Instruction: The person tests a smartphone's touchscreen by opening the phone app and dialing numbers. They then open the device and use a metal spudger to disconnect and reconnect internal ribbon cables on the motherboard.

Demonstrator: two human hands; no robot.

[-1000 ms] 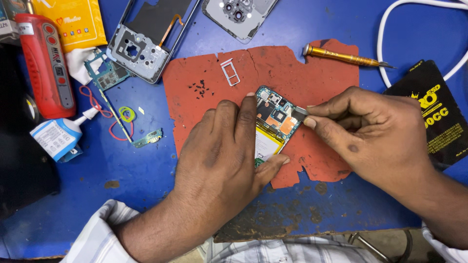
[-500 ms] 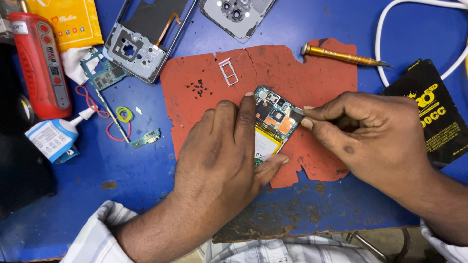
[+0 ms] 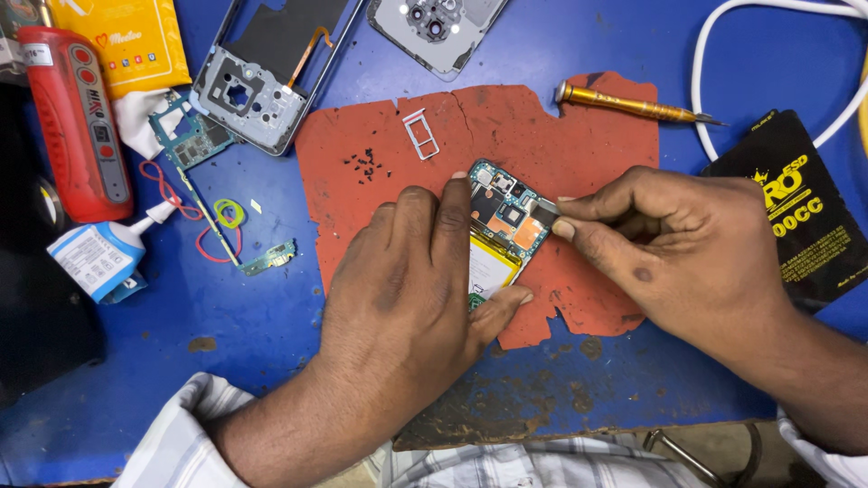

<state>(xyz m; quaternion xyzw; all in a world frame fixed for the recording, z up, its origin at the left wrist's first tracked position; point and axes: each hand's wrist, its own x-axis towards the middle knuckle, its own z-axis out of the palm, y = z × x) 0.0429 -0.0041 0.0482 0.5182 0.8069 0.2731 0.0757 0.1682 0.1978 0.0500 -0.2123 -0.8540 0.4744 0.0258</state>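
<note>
Blue bench (red mat atop): both hands grip an opened phone.

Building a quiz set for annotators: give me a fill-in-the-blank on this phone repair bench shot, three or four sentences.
1. The left hand presses the opened phone down onto a torn ____ mat.
2. The right hand touches the phone's ____ end.
3. The gold screwdriver lies at the mat's ____ right corner.
4. The loose pile of tiny black ____ sits on the mat left of the SIM tray.

Missing words: red; top; upper; screws
</note>
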